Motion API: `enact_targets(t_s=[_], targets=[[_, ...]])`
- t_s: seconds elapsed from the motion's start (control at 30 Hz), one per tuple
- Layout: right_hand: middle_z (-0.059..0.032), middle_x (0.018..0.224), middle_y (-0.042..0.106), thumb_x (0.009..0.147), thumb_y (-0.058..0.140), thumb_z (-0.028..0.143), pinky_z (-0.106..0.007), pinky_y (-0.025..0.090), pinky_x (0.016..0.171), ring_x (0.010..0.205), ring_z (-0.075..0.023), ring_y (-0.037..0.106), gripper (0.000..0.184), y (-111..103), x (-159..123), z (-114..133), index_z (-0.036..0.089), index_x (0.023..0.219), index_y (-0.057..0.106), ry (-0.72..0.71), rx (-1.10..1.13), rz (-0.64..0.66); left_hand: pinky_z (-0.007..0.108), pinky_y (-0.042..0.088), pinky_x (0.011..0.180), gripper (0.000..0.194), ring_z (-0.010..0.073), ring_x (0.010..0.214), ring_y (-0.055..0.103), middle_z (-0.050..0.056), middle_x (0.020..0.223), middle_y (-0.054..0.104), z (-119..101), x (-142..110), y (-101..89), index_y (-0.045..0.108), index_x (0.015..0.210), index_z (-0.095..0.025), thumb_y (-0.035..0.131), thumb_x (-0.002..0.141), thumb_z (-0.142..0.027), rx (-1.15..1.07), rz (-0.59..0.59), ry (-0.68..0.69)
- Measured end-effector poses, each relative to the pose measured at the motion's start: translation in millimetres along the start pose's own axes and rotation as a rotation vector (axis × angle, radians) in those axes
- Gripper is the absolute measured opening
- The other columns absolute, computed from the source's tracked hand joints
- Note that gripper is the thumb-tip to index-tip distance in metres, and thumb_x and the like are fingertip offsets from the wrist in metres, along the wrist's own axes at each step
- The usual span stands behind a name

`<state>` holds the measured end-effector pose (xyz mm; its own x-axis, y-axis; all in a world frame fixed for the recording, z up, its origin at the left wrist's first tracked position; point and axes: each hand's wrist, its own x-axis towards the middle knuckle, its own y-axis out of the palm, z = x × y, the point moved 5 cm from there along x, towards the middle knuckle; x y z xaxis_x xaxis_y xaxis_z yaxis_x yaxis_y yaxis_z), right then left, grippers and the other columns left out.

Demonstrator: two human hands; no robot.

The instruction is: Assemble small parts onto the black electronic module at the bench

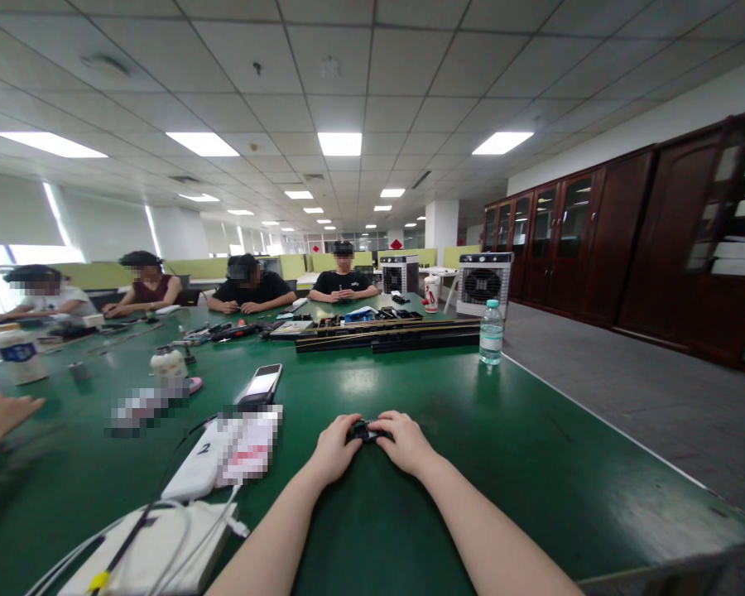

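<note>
Nearer than the clear plastic bottle (490,334) on the glossy green table (534,463), the left hand (336,448) and right hand (405,440), curled nearly closed, grip a small black part (365,431).

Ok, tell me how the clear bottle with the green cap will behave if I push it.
The bottle may well tip if pushed high up, being taller than it is wide. Its body looks round, so once down it would probably roll. Standing close to the table edge, it could fall off.
</note>
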<state>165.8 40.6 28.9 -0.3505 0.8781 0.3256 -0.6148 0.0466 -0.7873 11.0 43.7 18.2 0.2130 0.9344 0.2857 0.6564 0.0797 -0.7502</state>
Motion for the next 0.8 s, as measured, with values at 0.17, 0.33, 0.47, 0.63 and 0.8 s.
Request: enact_targets(t_s=[0.17,0.33,0.47,0.63,0.8], targets=[[-0.0026,0.112,0.063,0.071,0.057,0.016,-0.035,0.039,0.096,0.106,-0.0214,0.054,0.04,-1.4,1.6,-8.6,0.027,0.11,0.063,0.039,0.097,-0.024,0.031,0.038,0.099,0.043,0.0197,0.111,0.053,0.008,0.118,0.058,-0.3,-0.2,-0.3,0.053,0.116,-0.018,0.054,0.072,-0.013,-0.008,-0.002,-0.025],[-0.0033,0.11,0.065,0.071,0.056,0.017,-0.035,0.04,0.095,0.105,-0.0218,0.055,0.039,-1.4,2.6,-13.5,0.023,0.109,0.062,0.08,0.117,-0.039,0.032,0.039,0.098,0.05,0.0198,0.113,0.053,0.008,0.121,0.057,1.8,0.2,0.4,0.05,0.12,-0.018,0.054,0.071,-0.012,-0.033,0.002,-0.051],[-0.0038,0.108,0.066,0.071,0.057,0.017,-0.035,0.04,0.094,0.104,-0.0216,0.056,0.038,-1.3,2.7,-13.1,0.022,0.107,0.063,0.085,0.122,-0.044,0.032,0.04,0.097,0.05,0.0199,0.11,0.055,0.008,0.12,0.059,1.6,-0.2,0.4,0.051,0.12,-0.018,0.054,0.07,-0.011,-0.043,0.004,-0.058],[-0.0043,0.106,0.067,0.07,0.058,0.016,-0.033,0.041,0.093,0.102,-0.0207,0.057,0.037,-0.6,3.1,-14.6,0.021,0.106,0.064,0.098,0.135,-0.045,0.031,0.04,0.097,0.052,0.0194,0.111,0.055,0.008,0.12,0.059,1.0,-0.9,0.0,0.05,0.12,-0.018,0.055,0.069,-0.01,-0.05,-0.003,-0.071],[-0.0038,0.104,0.067,0.07,0.057,0.016,-0.033,0.043,0.092,0.1,-0.02,0.059,0.037,-0.1,3.5,-15.6,0.022,0.105,0.064,0.102,0.153,-0.043,0.031,0.04,0.098,0.05,0.0193,0.109,0.056,0.009,0.117,0.061,2.5,0.4,1.0,0.051,0.119,-0.017,0.056,0.069,-0.011,-0.046,-0.008,-0.066]])
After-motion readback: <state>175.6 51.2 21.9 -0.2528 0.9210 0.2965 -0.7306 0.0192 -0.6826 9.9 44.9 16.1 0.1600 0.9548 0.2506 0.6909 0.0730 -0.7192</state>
